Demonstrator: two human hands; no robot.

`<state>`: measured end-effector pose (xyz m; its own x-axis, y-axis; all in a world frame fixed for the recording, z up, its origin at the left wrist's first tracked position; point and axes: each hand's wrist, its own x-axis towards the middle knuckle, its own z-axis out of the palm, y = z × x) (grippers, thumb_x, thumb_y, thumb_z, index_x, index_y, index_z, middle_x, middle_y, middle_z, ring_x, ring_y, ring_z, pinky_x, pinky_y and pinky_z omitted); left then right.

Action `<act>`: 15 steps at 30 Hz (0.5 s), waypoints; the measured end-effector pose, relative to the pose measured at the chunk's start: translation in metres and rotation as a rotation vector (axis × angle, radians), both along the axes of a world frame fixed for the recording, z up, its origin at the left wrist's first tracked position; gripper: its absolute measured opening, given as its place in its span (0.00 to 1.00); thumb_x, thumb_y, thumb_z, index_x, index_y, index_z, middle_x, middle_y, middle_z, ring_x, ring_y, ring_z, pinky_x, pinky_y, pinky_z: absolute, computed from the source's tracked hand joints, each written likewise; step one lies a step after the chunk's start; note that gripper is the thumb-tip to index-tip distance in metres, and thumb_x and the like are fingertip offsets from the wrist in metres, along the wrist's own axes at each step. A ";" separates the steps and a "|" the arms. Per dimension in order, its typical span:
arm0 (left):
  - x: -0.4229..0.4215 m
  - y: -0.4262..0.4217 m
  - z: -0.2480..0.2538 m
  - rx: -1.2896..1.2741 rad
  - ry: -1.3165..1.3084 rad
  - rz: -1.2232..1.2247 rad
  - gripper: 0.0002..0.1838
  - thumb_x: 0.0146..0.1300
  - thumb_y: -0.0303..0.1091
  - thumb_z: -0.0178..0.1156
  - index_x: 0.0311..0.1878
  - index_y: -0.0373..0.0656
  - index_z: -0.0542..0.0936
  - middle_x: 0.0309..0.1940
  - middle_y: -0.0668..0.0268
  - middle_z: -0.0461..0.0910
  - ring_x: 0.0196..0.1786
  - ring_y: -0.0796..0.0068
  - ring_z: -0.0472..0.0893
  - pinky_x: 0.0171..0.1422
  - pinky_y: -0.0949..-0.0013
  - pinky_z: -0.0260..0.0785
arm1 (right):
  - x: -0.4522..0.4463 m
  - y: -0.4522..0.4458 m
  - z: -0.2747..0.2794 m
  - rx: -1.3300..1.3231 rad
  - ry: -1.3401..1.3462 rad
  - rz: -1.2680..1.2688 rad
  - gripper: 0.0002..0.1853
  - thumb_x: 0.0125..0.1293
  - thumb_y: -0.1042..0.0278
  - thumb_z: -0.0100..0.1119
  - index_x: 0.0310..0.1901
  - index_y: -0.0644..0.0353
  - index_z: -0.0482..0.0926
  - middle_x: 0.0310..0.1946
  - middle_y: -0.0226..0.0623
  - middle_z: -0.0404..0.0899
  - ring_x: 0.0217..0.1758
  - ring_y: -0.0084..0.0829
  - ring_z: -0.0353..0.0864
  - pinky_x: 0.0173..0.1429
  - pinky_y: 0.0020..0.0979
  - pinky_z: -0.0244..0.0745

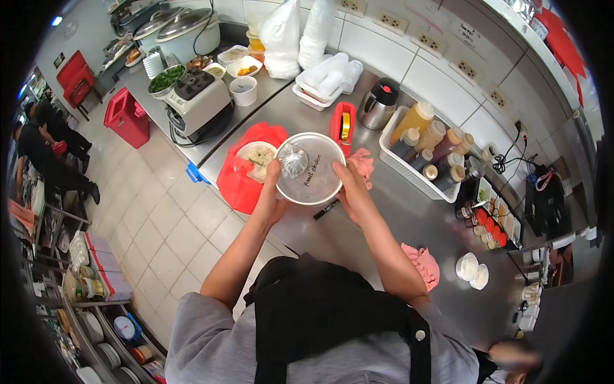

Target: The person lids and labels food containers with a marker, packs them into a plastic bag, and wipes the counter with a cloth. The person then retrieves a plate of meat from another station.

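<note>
Between my two hands is a round, clear plastic tub [311, 185] with handwriting on its top that reads like "Roast chicken". A small knotted clear bag [293, 160] shows at its left side; whether it lies inside or on top I cannot tell. My left hand [271, 196] grips the tub's left rim, and my right hand [352, 192] grips the right rim. Just left of the tub, a bowl of food [257, 160] sits in an opened red plastic bag [238, 185]. A black marker [326, 209] lies below the tub, near my right hand.
Behind the tub stands a red tape dispenser [344, 125], beside a pink cloth [362, 168]. A steel thermos jug [380, 105] and a white basket [416, 163] of sauce bottles line the wall. Another pink cloth [422, 265] and two small white cups [471, 269] lie rightward.
</note>
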<state>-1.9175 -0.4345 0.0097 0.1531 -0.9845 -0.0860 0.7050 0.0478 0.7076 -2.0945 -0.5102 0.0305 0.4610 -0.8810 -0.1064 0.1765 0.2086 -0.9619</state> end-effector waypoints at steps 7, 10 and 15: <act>0.098 0.017 -0.024 0.136 -2.090 0.798 0.31 0.64 0.51 0.58 0.66 0.50 0.65 0.66 0.53 0.62 0.64 0.47 0.68 0.59 0.55 0.68 | 0.063 -0.048 -0.012 0.168 -0.125 0.105 0.22 0.64 0.50 0.58 0.50 0.57 0.67 0.40 0.27 0.72 0.39 0.19 0.73 0.40 0.27 0.71; 0.096 0.040 -0.021 0.265 -1.877 0.646 0.28 0.59 0.37 0.63 0.63 0.50 0.69 0.53 0.51 0.73 0.50 0.53 0.76 0.51 0.61 0.71 | 0.097 -0.051 -0.014 0.140 -0.097 0.114 0.22 0.65 0.49 0.57 0.50 0.57 0.67 0.39 0.27 0.72 0.39 0.20 0.74 0.40 0.29 0.72; 0.098 0.066 -0.043 0.231 -1.494 0.593 0.24 0.56 0.24 0.62 0.58 0.42 0.73 0.38 0.55 0.75 0.42 0.61 0.77 0.49 0.66 0.70 | 0.148 -0.054 -0.044 0.253 -0.119 0.277 0.27 0.65 0.46 0.56 0.56 0.58 0.66 0.45 0.33 0.76 0.45 0.26 0.78 0.49 0.33 0.76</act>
